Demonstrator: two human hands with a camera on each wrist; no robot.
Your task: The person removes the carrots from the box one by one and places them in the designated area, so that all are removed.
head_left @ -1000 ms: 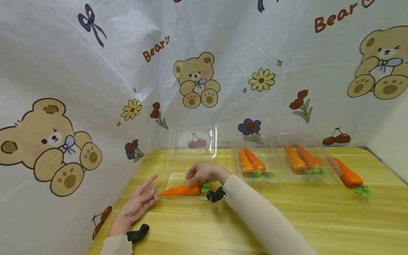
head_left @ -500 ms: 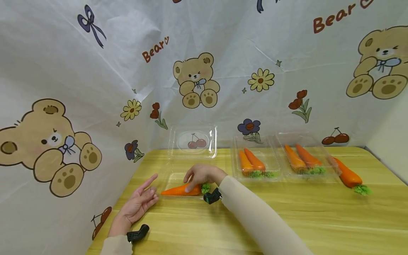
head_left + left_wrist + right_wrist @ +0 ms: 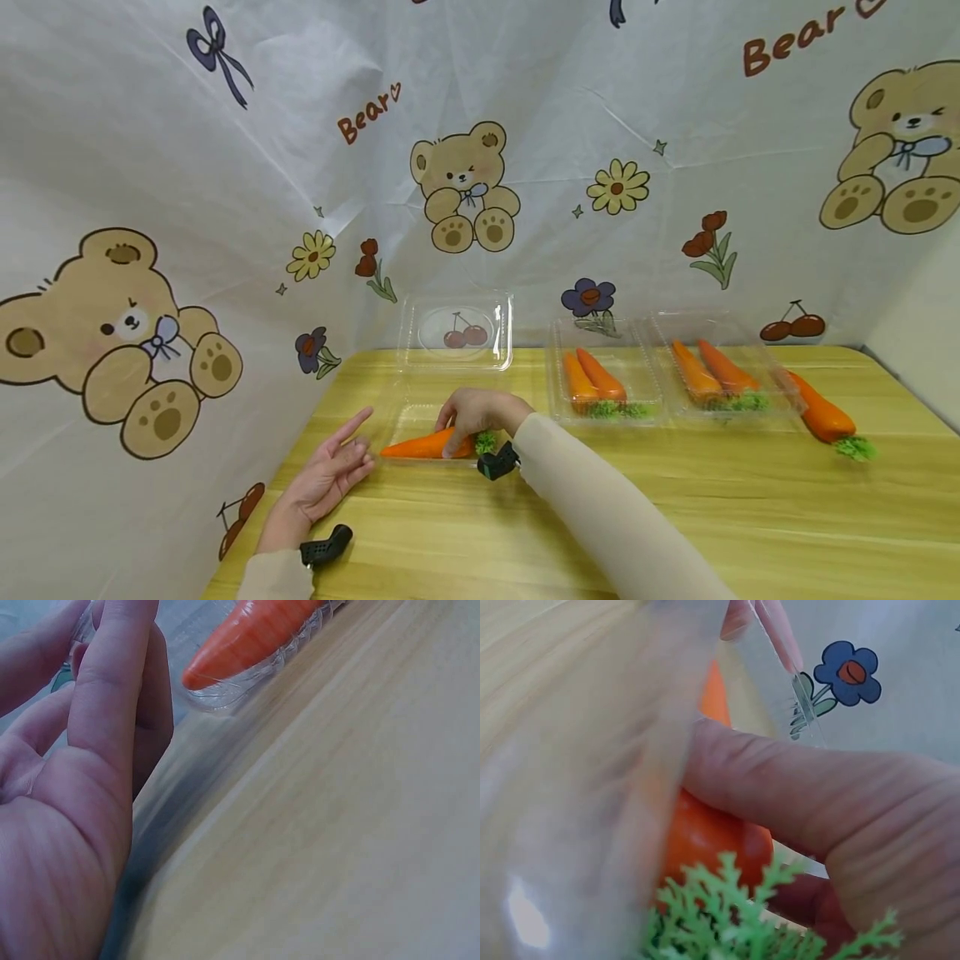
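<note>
An orange toy carrot (image 3: pixel 416 448) with green leaves lies along the near side of a clear plastic box (image 3: pixel 442 463), its tip to the left. My right hand (image 3: pixel 480 412) grips its thick end, the thumb on the near side and the fingers behind. In the right wrist view the thumb crosses the carrot (image 3: pixel 712 832) above the leaves (image 3: pixel 742 922). Left of the box, my left hand (image 3: pixel 330 479) holds nothing, its index finger extended and the others loosely bent. The carrot's tip (image 3: pixel 225 660) shows beyond it in the left wrist view.
The box's open lid (image 3: pixel 457 367) stands up at the back. To the right are two clear boxes, one with two carrots (image 3: pixel 592 379) and another with two more (image 3: pixel 705 375). A loose carrot (image 3: pixel 825 408) lies at the far right. A printed cloth (image 3: pixel 525 275) hangs behind the table.
My right hand has lowered slightly, its thumb sliding down the carrot's near side and its fingers settling behind. The left hand and the carrot show no clear movement.
</note>
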